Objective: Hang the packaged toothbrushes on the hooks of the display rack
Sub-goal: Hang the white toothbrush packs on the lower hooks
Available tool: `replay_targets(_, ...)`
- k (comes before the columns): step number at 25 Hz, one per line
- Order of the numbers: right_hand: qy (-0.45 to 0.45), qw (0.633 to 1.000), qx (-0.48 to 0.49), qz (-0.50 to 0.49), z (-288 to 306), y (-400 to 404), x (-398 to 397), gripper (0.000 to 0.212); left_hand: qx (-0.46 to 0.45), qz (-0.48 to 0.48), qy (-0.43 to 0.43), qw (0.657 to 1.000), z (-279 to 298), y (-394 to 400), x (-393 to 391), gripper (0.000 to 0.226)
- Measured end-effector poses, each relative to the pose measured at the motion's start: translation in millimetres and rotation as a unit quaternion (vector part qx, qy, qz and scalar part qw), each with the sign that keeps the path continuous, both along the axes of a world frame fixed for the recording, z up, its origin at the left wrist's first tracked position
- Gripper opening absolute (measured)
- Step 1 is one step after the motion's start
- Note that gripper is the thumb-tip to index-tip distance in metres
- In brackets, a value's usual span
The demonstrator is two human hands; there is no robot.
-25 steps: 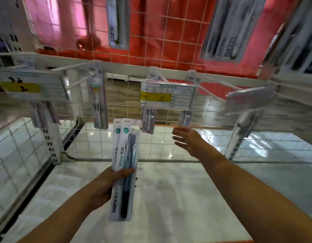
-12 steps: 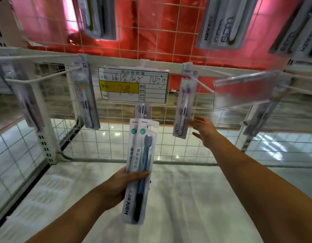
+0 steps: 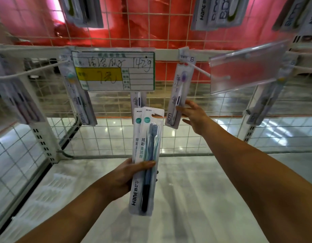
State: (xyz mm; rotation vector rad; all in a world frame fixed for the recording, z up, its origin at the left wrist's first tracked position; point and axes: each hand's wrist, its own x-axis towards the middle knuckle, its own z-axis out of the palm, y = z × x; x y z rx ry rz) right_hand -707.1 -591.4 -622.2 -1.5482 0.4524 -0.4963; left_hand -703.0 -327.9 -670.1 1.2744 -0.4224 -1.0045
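Note:
My left hand [image 3: 129, 174] grips two overlapping white Hane toothbrush packs [image 3: 148, 155] upright at the centre, below the rack's hooks; the front pack shows a blue-grey brush. My right hand [image 3: 192, 114] reaches up to a hanging pack with a purple-headed brush [image 3: 179, 92]. Its thumb lies on that pack's front and its index finger is behind the right edge, pinching the lower part. That pack hangs on a white hook [image 3: 202, 71] of the display rack crossbar [image 3: 165, 55]. Another pack [image 3: 137, 100] hangs behind the price card.
A handwritten price card [image 3: 114, 71] with a yellow field hangs at centre. A clear empty label holder [image 3: 248, 67] tilts at the right. More packs hang at left [image 3: 81, 102], far left, far right and above. Wire mesh [image 3: 116, 137] backs the white shelf floor [image 3: 186, 199].
The view has shifted so the rack sits lower and closer. My right hand rose to the purple-brush pack and now touches it. My left hand keeps the two packs, slightly higher.

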Motion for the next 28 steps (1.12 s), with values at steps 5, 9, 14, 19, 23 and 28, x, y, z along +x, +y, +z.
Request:
replay_targets(5,-0.037,0.999,0.014,0.031,3,11,-2,0.024,-0.002,-0.01,-0.011,1.0,4,-2,-1,0.036)
replay_targets(9,-0.054,0.998,0.029,0.03,4,19,-7,0.029,-0.005,-0.01,-0.01,1.0,4,1,-6,0.037)
replay_targets(14,-0.079,0.995,0.034,0.043,7,28,-21,0.027,-0.012,-0.015,0.002,1.0,10,9,-13,0.04)
replay_targets(19,-0.099,0.993,0.011,0.056,12,40,-40,0.021,-0.022,-0.012,0.006,1.0,20,18,-20,0.046)
replay_targets(23,-0.093,0.994,0.015,0.048,15,53,-59,0.028,-0.023,-0.012,-0.024,0.999,31,32,-24,0.046)
replay_targets(28,-0.106,0.992,0.033,0.06,13,76,-82,0.02,-0.023,-0.003,-0.037,0.999,39,56,-27,0.045)
